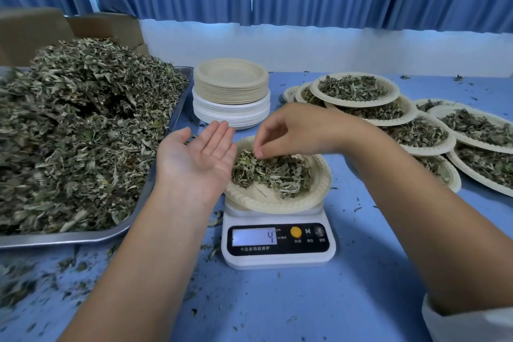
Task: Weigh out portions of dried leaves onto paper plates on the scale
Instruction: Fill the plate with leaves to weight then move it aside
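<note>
A white kitchen scale (277, 255) stands in the middle of the blue table, its display reading 4. On it rests a cream paper plate (266, 200) holding a heap of dried leaves (273, 172). My left hand (197, 158) lies palm up and flat with nothing in it, at the plate's left rim. My right hand (288, 130) hovers over the plate's far side, thumb and fingertips pinched together right above the heap; I cannot see whether leaves are between them.
A metal tray (83, 239) piled high with dried leaves (77, 125) fills the left side. A stack of unused paper plates (231, 91) stands behind the scale. Several filled plates (355, 89) overlap at the right. Leaf crumbs litter the table.
</note>
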`<state>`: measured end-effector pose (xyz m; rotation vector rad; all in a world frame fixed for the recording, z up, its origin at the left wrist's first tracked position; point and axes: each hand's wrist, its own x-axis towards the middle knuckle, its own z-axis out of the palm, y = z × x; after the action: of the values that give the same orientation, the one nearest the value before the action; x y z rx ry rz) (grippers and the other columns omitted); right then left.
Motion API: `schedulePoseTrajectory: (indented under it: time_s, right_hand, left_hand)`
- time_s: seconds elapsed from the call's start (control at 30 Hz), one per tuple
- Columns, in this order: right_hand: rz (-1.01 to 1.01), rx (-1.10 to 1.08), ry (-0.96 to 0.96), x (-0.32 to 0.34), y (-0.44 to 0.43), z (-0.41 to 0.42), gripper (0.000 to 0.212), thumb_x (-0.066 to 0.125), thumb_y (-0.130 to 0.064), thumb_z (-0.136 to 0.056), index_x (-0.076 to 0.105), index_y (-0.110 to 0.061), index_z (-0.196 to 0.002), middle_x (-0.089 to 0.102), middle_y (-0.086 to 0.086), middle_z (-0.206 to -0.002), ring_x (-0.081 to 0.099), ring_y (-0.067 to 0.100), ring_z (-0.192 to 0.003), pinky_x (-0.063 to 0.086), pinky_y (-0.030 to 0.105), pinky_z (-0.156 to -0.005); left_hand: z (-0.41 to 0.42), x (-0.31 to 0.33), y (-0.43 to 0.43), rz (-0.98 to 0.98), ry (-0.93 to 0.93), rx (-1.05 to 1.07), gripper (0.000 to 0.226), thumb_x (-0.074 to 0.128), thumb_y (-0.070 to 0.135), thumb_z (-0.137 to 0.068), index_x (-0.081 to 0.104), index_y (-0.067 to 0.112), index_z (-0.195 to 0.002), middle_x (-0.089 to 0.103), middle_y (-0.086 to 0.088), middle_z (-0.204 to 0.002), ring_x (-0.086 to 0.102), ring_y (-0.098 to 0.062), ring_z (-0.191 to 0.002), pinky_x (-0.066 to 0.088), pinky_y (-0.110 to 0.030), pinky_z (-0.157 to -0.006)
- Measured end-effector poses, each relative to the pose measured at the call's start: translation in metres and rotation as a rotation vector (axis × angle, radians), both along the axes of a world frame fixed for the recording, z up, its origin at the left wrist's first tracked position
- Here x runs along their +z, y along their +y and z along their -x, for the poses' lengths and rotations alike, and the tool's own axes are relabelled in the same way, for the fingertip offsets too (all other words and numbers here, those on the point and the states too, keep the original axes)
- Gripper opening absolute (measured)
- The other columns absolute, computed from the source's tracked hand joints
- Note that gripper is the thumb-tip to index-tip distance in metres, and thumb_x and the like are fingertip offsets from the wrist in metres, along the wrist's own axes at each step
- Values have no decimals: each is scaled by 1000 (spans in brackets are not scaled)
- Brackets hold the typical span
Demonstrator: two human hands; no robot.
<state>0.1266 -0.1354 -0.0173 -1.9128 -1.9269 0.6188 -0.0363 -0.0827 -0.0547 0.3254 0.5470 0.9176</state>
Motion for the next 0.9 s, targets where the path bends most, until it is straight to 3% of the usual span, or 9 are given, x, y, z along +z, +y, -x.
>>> schedulePoseTrajectory:
  time_s: [0.17, 0.33, 0.43, 0.5, 0.6, 0.8, 0.83, 0.9]
  right_hand:
    - [-175, -96, 103, 1, 2, 0, 5, 70, -26, -85, 74, -23, -87, 73, -8, -86, 63, -1, -77, 51, 23, -82]
    - [-294, -98, 125, -4, 8, 11, 6, 70, -19, -86, 74, -18, -90, 70, -11, -82, 54, -12, -61, 42, 6, -63]
    - [-344, -80, 126, -3, 21, 30, 8, 68, -12, -85, 74, -15, -89, 69, -12, -78, 55, -9, -62, 43, 7, -65]
    - [-363, -40, 100, 1, 36, 48, 11, 67, -6, -84, 74, -12, -90, 73, 0, -85, 61, 3, -72, 51, 20, -74]
    - [-364, 44, 0, 9, 64, 75, 15, 66, -5, -83, 74, -12, -92, 73, 4, -93, 66, 16, -87, 51, 30, -84]
    - [-210, 216, -337, 7, 117, 120, 21, 71, -16, -82, 73, -15, -103, 70, -2, -92, 63, 10, -86, 47, 20, -74]
    - [-187, 233, -378, 4, 123, 126, 23, 71, -17, -83, 72, -16, -106, 68, -3, -91, 63, 11, -86, 48, 21, -73]
    - [-168, 260, -446, -3, 135, 135, 25, 69, -17, -84, 72, -14, -109, 70, 0, -96, 65, 15, -90, 50, 25, -78]
  left_hand:
    - [3, 3, 1, 7, -21, 10, 42, 32, 27, -101, 56, -6, -111, 61, -19, -121, 55, -28, -120, 39, -40, -104]
    - [5, 5, 0, 33, -20, 12, 42, 30, 26, -102, 57, -5, -106, 61, -17, -122, 54, -27, -122, 38, -39, -104]
    - [5, 5, 3, 57, -29, 28, 43, 28, 26, -102, 56, -5, -109, 59, -17, -124, 52, -28, -124, 36, -39, -106]
    - [7, 3, 7, 85, -42, 52, 45, 27, 26, -102, 52, -6, -121, 55, -18, -130, 47, -28, -129, 32, -40, -109]
    - [9, 0, 13, 130, -70, 79, 49, 22, 28, -103, 48, -6, -127, 51, -20, -135, 44, -29, -132, 28, -41, -112]
    - [15, 2, 20, 167, -151, 138, 44, 21, 27, -102, 54, 0, -112, 54, -16, -126, 43, -29, -131, 28, -42, -110]
    - [15, 7, 19, 143, -157, 189, 44, 17, 24, -102, 52, 2, -116, 51, -14, -130, 36, -32, -136, 23, -44, -113]
    - [16, 13, 17, 55, -182, 294, 50, 3, 19, -101, 26, 5, -143, 22, -14, -154, 12, -43, -143, 6, -48, -117]
